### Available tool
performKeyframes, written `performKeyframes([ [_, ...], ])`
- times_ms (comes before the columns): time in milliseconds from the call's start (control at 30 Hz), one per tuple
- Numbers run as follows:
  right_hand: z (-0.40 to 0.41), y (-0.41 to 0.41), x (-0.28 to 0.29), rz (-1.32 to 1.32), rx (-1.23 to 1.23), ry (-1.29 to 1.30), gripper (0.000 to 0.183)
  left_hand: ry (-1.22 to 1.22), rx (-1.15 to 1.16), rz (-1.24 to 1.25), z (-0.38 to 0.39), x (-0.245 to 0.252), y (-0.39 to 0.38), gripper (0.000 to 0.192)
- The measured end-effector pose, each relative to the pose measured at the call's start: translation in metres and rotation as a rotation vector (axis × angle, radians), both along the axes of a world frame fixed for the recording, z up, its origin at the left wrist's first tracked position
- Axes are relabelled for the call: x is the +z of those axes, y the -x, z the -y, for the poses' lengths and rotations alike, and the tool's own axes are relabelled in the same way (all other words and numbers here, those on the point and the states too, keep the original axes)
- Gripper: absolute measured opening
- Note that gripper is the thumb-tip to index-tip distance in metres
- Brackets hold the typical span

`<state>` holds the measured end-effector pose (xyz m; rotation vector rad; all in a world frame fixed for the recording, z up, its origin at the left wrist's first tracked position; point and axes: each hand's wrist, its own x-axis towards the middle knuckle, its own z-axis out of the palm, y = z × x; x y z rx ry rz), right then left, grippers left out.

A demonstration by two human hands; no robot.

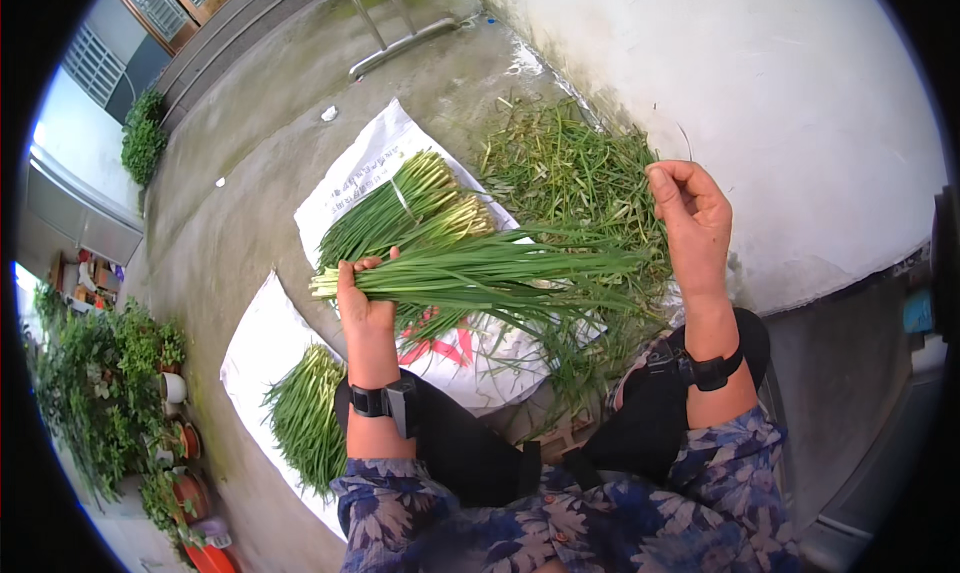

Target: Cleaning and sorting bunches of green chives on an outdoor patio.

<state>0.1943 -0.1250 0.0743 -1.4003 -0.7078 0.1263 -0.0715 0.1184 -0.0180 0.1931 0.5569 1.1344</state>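
My left hand (363, 297) grips a bunch of garlic chives (480, 273) near its pale cut ends. The green leaves extend right, across a white woven sack (349, 186). Raised near the wall, my right hand (691, 207) has its thumb against the curled forefinger; whether a thin scrap is between them cannot be made out. Below it lies a heap of loose leaves and trimmings (570, 168). On the sack, beyond my left hand, rest stacked chives (405, 205), with a pale tie around part of them. More chives (311, 419) lie on a second white sack (255, 355) at left.
A white wall (780, 85) rises on the right, beside the trimmings. Metal-framed legs (401, 47) stand on the concrete floor (217, 250) ahead. Potted plants (112, 393) line the left side. Steps (225, 47) lead to doors at the upper left. My knees flank the sack's near end.
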Motion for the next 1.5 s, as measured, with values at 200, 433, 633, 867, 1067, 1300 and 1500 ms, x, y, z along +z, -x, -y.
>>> performKeyframes([
  [200, 0.033, -0.043, -0.004, 0.651, -0.652, 0.621, 0.019, 0.124, 0.110, 0.066, -0.020, -0.014, 0.023, 0.035],
  [433, 0.029, -0.005, 0.018, 0.257, 0.241, 0.465, 0.013, 0.137, 0.142, 0.053, -0.017, -0.010, 0.019, 0.032],
  [633, -0.007, 0.033, -0.023, 0.869, 0.148, 0.332, 0.016, 0.105, 0.063, 0.040, -0.014, -0.014, 0.006, 0.034],
  [867, -0.021, 0.042, -0.043, 1.021, 0.162, 0.363, 0.009, 0.076, 0.047, -0.008, -0.003, -0.008, -0.003, 0.035],
  [1067, -0.023, 0.045, -0.044, 0.962, 0.133, 0.386, 0.010, 0.078, 0.030, -0.019, -0.005, -0.012, 0.000, 0.036],
  [1300, -0.020, 0.045, -0.037, 0.857, 0.141, 0.484, 0.019, 0.093, 0.064, -0.006, -0.004, -0.008, -0.001, 0.037],
  [1500, -0.024, 0.045, -0.051, 0.873, 0.178, 0.381, 0.013, 0.086, 0.045, -0.015, -0.004, -0.010, -0.005, 0.036],
])
